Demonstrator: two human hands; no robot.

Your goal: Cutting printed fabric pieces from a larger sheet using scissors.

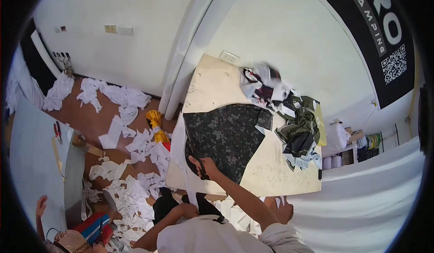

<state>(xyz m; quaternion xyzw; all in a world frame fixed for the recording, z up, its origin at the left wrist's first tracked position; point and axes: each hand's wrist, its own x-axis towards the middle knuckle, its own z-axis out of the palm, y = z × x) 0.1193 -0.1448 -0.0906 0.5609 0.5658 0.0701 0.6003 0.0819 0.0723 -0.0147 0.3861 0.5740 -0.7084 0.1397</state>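
My right hand (206,168) grips black-handled scissors (201,169) at the lower left edge of a dark camouflage cloth (224,137). The cloth lies flat on a pale wooden table (282,176). Along its left side a long white strip (180,149) runs down over the table's front edge toward my lap. Low over my dark-clothed lap, my left hand (185,211) has its fingers curled at the strip's lower end; its grip is partly hidden. The scissors' blades are hard to make out against the dark cloth.
Crumpled cloth scraps (298,126) heap at the table's right, with a blurred grey-white piece (267,74) behind. White scraps (124,198) litter the floor beside a yellow bundle (156,126). At lower left, another person's hand (41,204) is near a grey table (38,149) bearing red-handled pliers (58,132).
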